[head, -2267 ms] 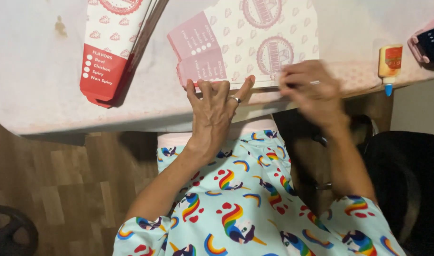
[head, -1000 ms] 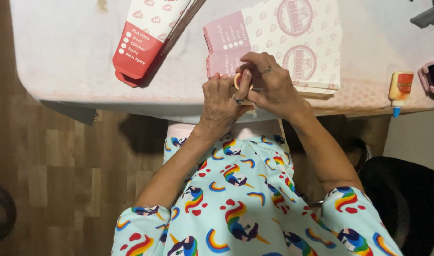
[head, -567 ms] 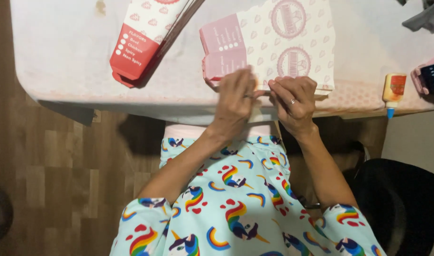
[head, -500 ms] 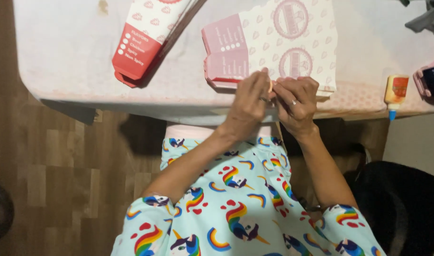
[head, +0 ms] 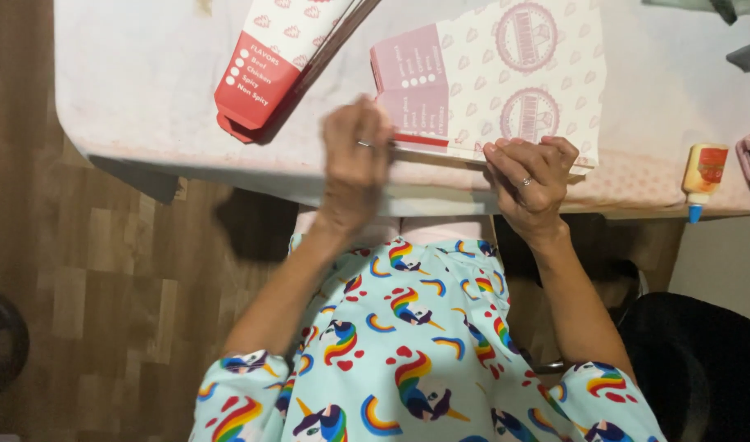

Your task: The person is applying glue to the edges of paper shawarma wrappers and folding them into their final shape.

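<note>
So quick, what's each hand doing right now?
Left hand: fingers curled, pressing the near edge of the flat printed carton, not gripping it.
Right hand: open, fingertips pressing that same edge.

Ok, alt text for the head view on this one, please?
Seen from above, a person's left hand and right hand press the near edge of a flat pink-and-white carton on a white table. A red-ended carton stack lies upper left, a glue bottle at right.
</note>
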